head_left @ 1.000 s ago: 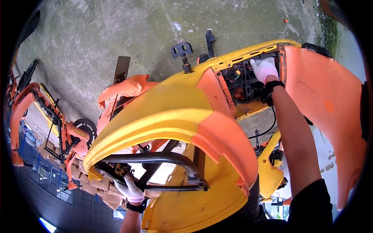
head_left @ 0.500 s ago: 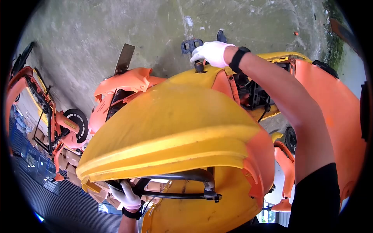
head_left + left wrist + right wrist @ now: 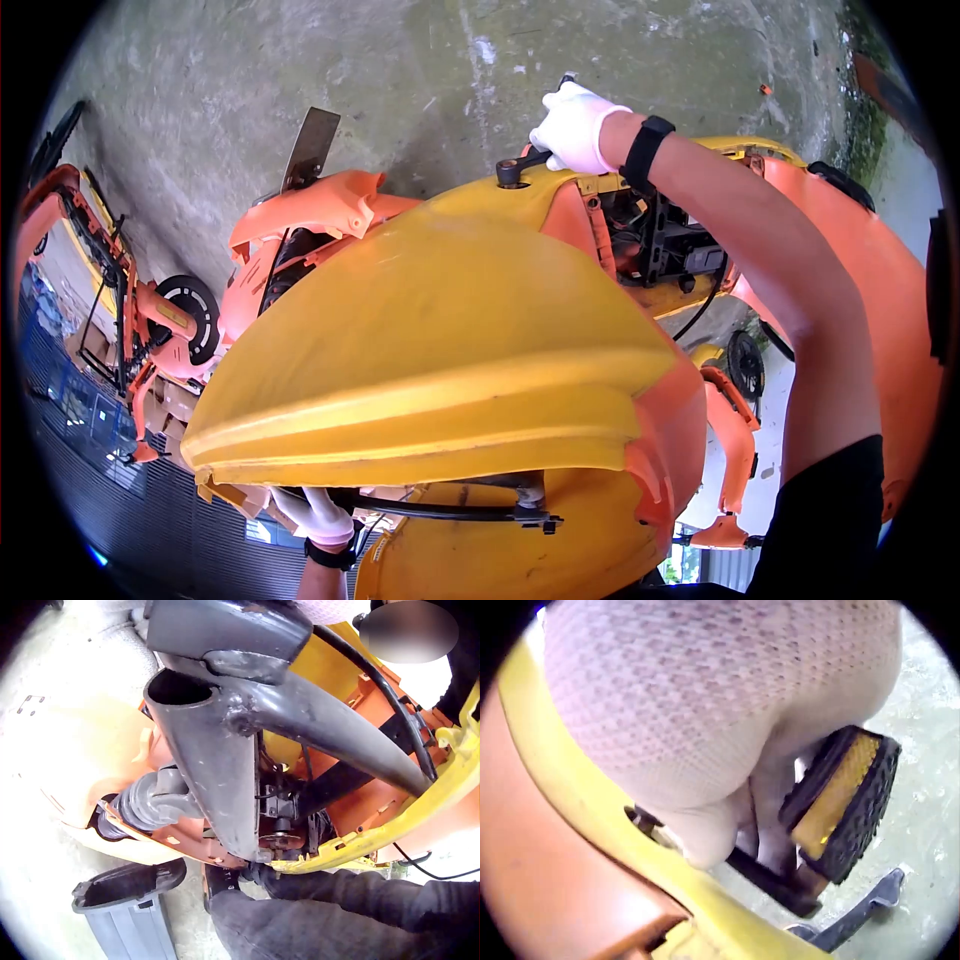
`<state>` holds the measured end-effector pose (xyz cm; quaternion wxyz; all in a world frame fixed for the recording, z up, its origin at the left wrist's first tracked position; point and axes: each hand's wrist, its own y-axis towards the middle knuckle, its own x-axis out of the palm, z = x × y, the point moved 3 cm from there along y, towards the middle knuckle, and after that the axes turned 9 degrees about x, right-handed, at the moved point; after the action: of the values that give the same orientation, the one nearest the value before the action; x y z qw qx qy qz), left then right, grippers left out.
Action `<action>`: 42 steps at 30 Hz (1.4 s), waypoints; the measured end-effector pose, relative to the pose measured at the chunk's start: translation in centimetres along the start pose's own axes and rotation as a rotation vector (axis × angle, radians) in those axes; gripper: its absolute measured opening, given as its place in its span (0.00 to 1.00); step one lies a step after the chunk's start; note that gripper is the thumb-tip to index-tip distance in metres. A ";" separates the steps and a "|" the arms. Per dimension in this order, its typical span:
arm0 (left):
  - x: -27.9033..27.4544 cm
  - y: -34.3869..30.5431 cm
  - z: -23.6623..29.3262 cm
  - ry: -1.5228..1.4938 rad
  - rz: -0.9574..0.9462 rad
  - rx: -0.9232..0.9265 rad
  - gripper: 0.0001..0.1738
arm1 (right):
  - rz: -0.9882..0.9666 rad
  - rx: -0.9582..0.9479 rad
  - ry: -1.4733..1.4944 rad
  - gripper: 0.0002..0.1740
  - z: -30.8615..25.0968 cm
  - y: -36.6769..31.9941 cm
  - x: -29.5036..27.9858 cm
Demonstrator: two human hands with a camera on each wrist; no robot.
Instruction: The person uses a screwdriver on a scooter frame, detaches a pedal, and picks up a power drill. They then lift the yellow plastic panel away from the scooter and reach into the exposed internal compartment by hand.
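Note:
In a white glove, my right hand (image 3: 580, 130) grips the pedal crank (image 3: 780, 889) at the vehicle's side. Its fingers curl round the crank arm next to the black pedal (image 3: 844, 802), which has a yellow reflector. The head view shows the crank's hub end (image 3: 512, 172) at a hole in the yellow body shell (image 3: 430, 340). My gloved left hand (image 3: 318, 518) holds the black tube frame (image 3: 210, 765) under the shell's near edge; the shell hides part of its fingers. At the top of the left wrist view, the glove (image 3: 334, 609) meets the frame's block-shaped end.
Wiring and black parts fill an open compartment (image 3: 665, 245) beside my right forearm. A large orange panel (image 3: 850, 270) lies beyond it. Other orange vehicles (image 3: 165, 325) stand at left, near cardboard boxes (image 3: 180, 400). A grey bin-like part (image 3: 131, 919) sits by dark-trousered legs (image 3: 330, 911).
My right hand has left the open compartment and taken hold of the crank, which has swung rightward. The shell has tilted, covering more of the black frame. My left hand stays on the frame.

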<state>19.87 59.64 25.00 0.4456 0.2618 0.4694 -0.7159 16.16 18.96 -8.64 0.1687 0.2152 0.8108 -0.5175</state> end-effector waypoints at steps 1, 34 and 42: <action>-0.1 0.0 -0.1 0.000 -0.002 0.004 0.16 | -0.042 0.007 0.018 0.15 0.1 -0.1 -0.3; 1.2 0.7 2.3 -0.118 0.005 -0.128 0.22 | 0.283 -0.058 1.448 0.20 -3.5 -9.0 0.6; 0.9 0.5 1.0 -0.113 -0.012 -0.116 0.22 | 0.330 -0.159 1.281 0.21 -2.1 -7.2 0.7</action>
<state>19.94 58.26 24.45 0.4813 0.1921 0.4857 -0.7040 11.69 18.27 -2.63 -0.2540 0.5882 0.7430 -0.1936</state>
